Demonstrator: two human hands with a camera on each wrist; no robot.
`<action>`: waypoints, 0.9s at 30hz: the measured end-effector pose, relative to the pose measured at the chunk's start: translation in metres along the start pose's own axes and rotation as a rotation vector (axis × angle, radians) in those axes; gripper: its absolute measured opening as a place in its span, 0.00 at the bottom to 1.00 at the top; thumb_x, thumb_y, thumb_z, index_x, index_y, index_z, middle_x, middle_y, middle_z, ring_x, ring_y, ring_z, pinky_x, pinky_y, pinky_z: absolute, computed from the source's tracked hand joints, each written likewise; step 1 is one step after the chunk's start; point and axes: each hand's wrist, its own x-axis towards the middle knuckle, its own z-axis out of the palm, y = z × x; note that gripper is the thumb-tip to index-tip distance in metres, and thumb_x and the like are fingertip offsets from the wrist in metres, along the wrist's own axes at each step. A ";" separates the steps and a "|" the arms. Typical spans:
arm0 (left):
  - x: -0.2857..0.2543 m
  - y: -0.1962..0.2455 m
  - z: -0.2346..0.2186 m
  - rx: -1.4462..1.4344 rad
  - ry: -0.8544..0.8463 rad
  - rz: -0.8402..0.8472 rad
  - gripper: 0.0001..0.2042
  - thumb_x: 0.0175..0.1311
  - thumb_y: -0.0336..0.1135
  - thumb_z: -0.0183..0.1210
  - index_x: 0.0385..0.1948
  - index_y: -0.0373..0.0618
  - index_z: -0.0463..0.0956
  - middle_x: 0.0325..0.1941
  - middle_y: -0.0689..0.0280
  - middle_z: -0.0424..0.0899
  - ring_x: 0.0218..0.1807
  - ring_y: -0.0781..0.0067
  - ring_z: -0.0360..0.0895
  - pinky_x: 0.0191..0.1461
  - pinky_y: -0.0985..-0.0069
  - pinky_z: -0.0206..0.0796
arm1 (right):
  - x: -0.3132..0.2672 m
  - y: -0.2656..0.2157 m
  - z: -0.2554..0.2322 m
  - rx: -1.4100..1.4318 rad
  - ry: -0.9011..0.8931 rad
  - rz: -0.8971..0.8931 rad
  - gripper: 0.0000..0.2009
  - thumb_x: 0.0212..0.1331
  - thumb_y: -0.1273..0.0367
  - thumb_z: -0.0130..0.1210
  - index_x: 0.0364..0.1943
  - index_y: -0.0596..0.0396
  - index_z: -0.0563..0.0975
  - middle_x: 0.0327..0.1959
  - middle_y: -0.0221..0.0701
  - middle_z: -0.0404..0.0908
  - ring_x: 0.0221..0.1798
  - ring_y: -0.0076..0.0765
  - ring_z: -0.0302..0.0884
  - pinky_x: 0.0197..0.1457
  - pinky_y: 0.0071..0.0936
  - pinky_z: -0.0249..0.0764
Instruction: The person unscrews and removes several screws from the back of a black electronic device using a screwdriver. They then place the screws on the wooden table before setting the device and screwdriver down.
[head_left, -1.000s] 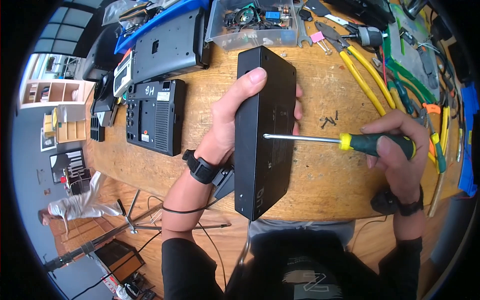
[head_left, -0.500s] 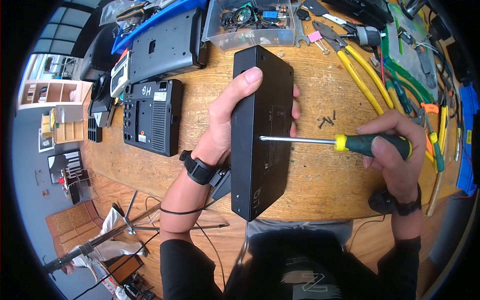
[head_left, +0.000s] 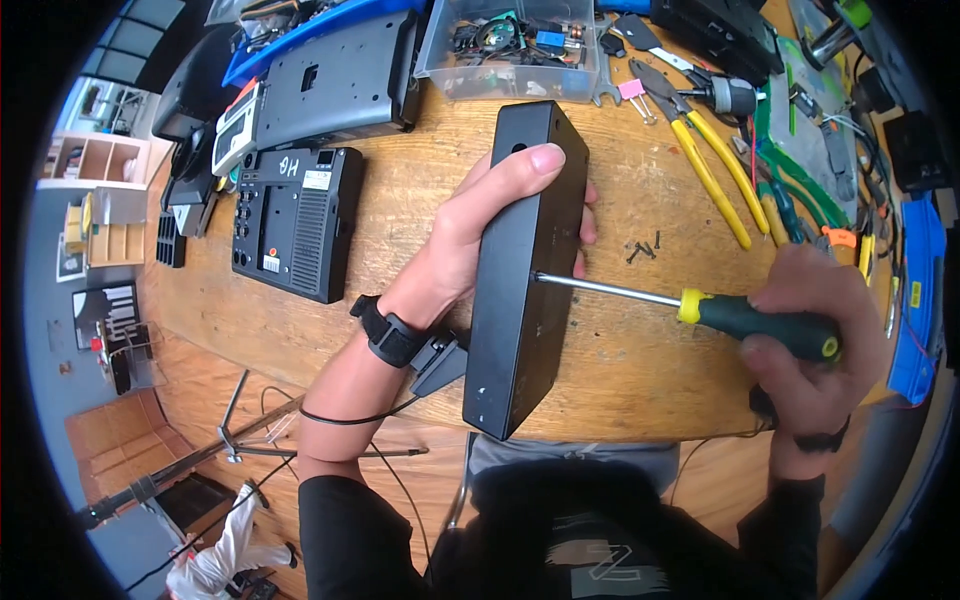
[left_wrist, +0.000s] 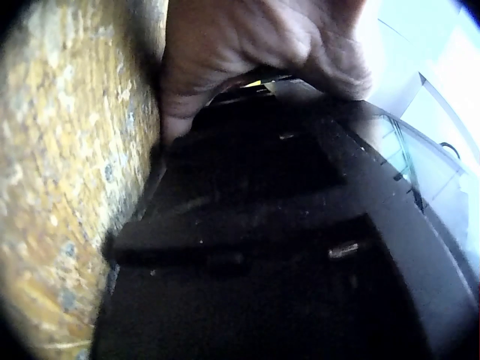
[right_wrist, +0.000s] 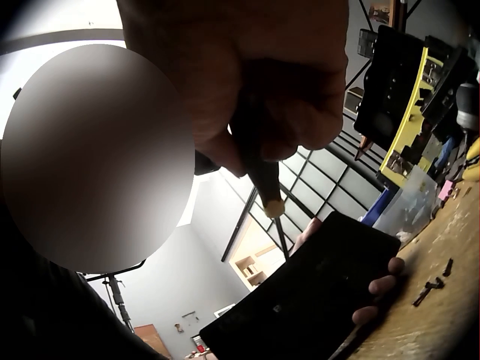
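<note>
One black box-shaped device (head_left: 515,320), held on edge at the desk (head_left: 640,370); one screwdriver (head_left: 690,305), green and yellow handle, tip at the device's long edge; one close-set group of dark screws (head_left: 645,249), exact count unclear; one pair of yellow-handled cutters (head_left: 710,185); one pink clip (head_left: 632,90); one clear bin (head_left: 500,82) of mixed parts. Left hand (head_left: 465,225), one: thumb across the device's near side, fingers bent round its far side. Right hand (head_left: 850,365), one: fingers curled about the screwdriver's handle, clasping it.
</note>
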 end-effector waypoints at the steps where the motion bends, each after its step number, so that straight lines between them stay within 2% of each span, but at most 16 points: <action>1: 0.000 0.000 0.001 -0.007 0.013 0.006 0.31 0.69 0.60 0.57 0.47 0.31 0.76 0.34 0.50 0.84 0.32 0.61 0.85 0.36 0.67 0.81 | 0.003 0.003 0.000 -0.012 0.006 -0.056 0.16 0.49 0.70 0.71 0.40 0.59 0.80 0.28 0.33 0.78 0.30 0.32 0.73 0.37 0.29 0.67; 2: -0.001 0.000 0.002 -0.015 0.027 0.011 0.31 0.69 0.60 0.58 0.47 0.31 0.76 0.34 0.50 0.84 0.32 0.61 0.85 0.36 0.68 0.81 | 0.008 0.008 0.001 -0.038 0.018 -0.151 0.16 0.46 0.73 0.72 0.41 0.59 0.81 0.26 0.32 0.79 0.27 0.31 0.74 0.35 0.27 0.67; 4: -0.001 0.000 0.003 0.005 0.027 0.037 0.30 0.69 0.60 0.58 0.47 0.32 0.76 0.34 0.51 0.84 0.32 0.62 0.85 0.37 0.68 0.81 | 0.008 0.012 0.005 -0.032 0.074 -0.168 0.20 0.44 0.76 0.73 0.44 0.60 0.80 0.24 0.31 0.80 0.25 0.29 0.74 0.33 0.26 0.67; 5: -0.001 0.000 0.003 0.018 0.025 0.047 0.30 0.69 0.60 0.58 0.47 0.32 0.76 0.34 0.51 0.84 0.32 0.62 0.85 0.37 0.68 0.81 | 0.002 0.012 0.010 -0.001 0.120 -0.091 0.21 0.45 0.76 0.73 0.46 0.60 0.79 0.24 0.31 0.79 0.25 0.29 0.73 0.33 0.26 0.67; 8: -0.001 0.002 0.000 0.082 -0.005 0.016 0.34 0.69 0.61 0.53 0.58 0.33 0.72 0.50 0.49 0.82 0.45 0.58 0.84 0.43 0.60 0.82 | -0.009 0.005 0.001 0.068 0.074 0.178 0.26 0.47 0.74 0.73 0.52 0.60 0.76 0.27 0.31 0.79 0.28 0.27 0.73 0.34 0.25 0.66; 10: -0.002 0.002 0.002 0.033 0.009 0.026 0.30 0.70 0.59 0.56 0.51 0.32 0.75 0.42 0.51 0.83 0.38 0.61 0.84 0.40 0.64 0.82 | -0.017 0.003 -0.007 0.000 0.013 0.252 0.27 0.48 0.73 0.73 0.54 0.60 0.75 0.30 0.32 0.78 0.30 0.27 0.73 0.35 0.24 0.66; 11: -0.002 0.002 0.003 0.009 0.015 0.030 0.29 0.70 0.58 0.58 0.47 0.32 0.76 0.38 0.52 0.83 0.34 0.63 0.84 0.38 0.67 0.82 | -0.020 0.003 -0.007 -0.086 0.002 0.230 0.27 0.48 0.72 0.73 0.54 0.61 0.74 0.31 0.33 0.78 0.31 0.26 0.73 0.35 0.24 0.65; 14: -0.001 -0.001 0.006 -0.051 0.038 0.053 0.28 0.70 0.57 0.58 0.48 0.32 0.75 0.38 0.52 0.82 0.35 0.62 0.84 0.38 0.66 0.82 | -0.022 0.002 0.009 -0.038 0.169 0.144 0.28 0.47 0.71 0.73 0.54 0.61 0.73 0.31 0.33 0.77 0.31 0.26 0.73 0.35 0.23 0.65; 16: -0.001 0.000 0.008 -0.042 0.050 0.059 0.29 0.69 0.57 0.59 0.48 0.32 0.75 0.38 0.52 0.82 0.36 0.62 0.84 0.38 0.66 0.82 | -0.019 0.002 0.013 0.056 0.185 0.035 0.29 0.46 0.71 0.73 0.54 0.62 0.72 0.31 0.33 0.77 0.30 0.26 0.73 0.35 0.23 0.66; 17: -0.001 0.000 0.009 -0.037 0.056 0.061 0.29 0.69 0.56 0.59 0.49 0.32 0.74 0.39 0.52 0.82 0.36 0.62 0.84 0.38 0.65 0.82 | -0.014 0.004 0.010 0.083 0.112 -0.039 0.30 0.45 0.71 0.73 0.54 0.62 0.71 0.31 0.33 0.77 0.30 0.26 0.73 0.36 0.23 0.66; 20: -0.001 0.001 0.000 -0.045 -0.032 0.010 0.29 0.69 0.56 0.59 0.50 0.31 0.73 0.41 0.51 0.82 0.38 0.62 0.85 0.38 0.65 0.83 | -0.020 -0.004 0.001 0.108 -0.005 0.105 0.29 0.45 0.71 0.71 0.54 0.62 0.71 0.32 0.33 0.78 0.31 0.23 0.73 0.37 0.21 0.67; 21: -0.001 0.000 0.002 -0.044 0.001 0.031 0.29 0.69 0.57 0.59 0.50 0.31 0.74 0.40 0.51 0.82 0.38 0.62 0.85 0.38 0.65 0.83 | -0.025 -0.001 -0.006 0.076 -0.024 0.171 0.29 0.46 0.71 0.71 0.53 0.62 0.71 0.32 0.33 0.78 0.31 0.22 0.72 0.37 0.20 0.66; 24: -0.001 -0.001 0.009 -0.045 0.061 0.074 0.30 0.69 0.58 0.58 0.49 0.31 0.74 0.40 0.51 0.82 0.38 0.62 0.85 0.39 0.65 0.83 | -0.028 -0.002 -0.001 0.056 0.052 0.272 0.26 0.48 0.70 0.69 0.53 0.61 0.72 0.31 0.30 0.77 0.30 0.19 0.70 0.37 0.19 0.64; 27: -0.001 -0.002 0.005 -0.032 0.036 0.066 0.30 0.69 0.58 0.59 0.49 0.31 0.75 0.41 0.51 0.82 0.39 0.62 0.85 0.40 0.65 0.84 | -0.016 -0.005 0.021 0.150 0.229 0.246 0.24 0.52 0.70 0.68 0.53 0.60 0.72 0.27 0.26 0.76 0.29 0.17 0.68 0.36 0.17 0.62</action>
